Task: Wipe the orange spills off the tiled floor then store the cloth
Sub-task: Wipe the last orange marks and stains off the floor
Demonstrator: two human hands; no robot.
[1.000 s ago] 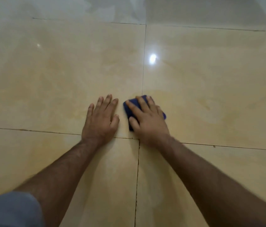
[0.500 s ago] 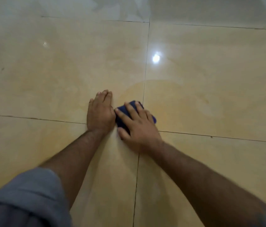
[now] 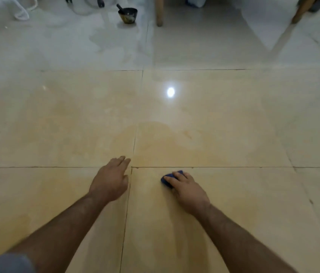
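Observation:
A small dark blue cloth (image 3: 167,178) lies on the beige tiled floor (image 3: 57,125), mostly covered by my right hand (image 3: 187,191), which presses it down with fingers laid over it. My left hand (image 3: 110,180) rests flat on the floor to the left of the cloth, fingers straight, beside a grout line. A faint orange-tinted wet patch (image 3: 167,140) spreads over the tile just beyond both hands.
A dark bowl (image 3: 127,14) with a utensil in it stands far ahead. A wooden furniture leg (image 3: 159,10) rises to its right, another leg (image 3: 302,8) at the far right. White cord loops (image 3: 24,10) lie at the far left.
My right hand has slid the cloth to the right and toward me, across the grout line. The hands have moved apart. The view has tilted up, showing the far floor and furniture.

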